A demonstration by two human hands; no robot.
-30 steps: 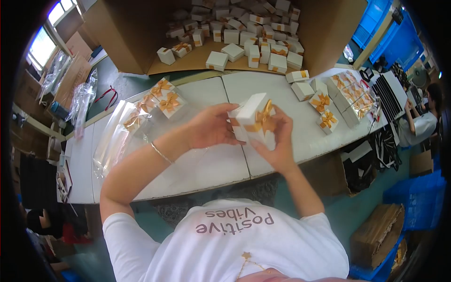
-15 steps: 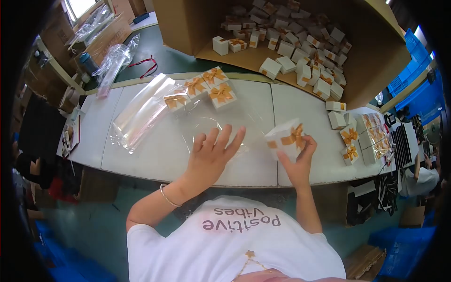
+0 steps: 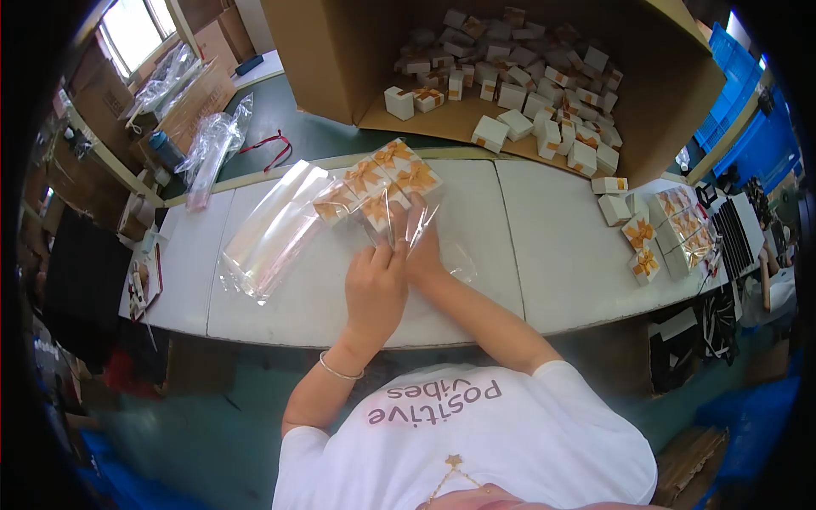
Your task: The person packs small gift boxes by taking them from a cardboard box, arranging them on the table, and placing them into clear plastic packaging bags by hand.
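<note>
Bow boxes point(image 3: 416, 177) clustered on table point(image 3: 586, 272), white with gold bows, clear film point(image 3: 418, 228) glinting over them. Your right hand point(image 3: 422, 255) right at nearest box, fingers partly hidden by film, grip can't be told. Your left hand point(image 3: 376, 285), fingers curled at film's edge, pinch unclear.

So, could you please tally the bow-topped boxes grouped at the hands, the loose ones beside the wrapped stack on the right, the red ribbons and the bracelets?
Grouped bow-topped boxes: 5
Loose bow-topped boxes: 2
Red ribbon: 1
Bracelet: 1
Total: 9
</note>
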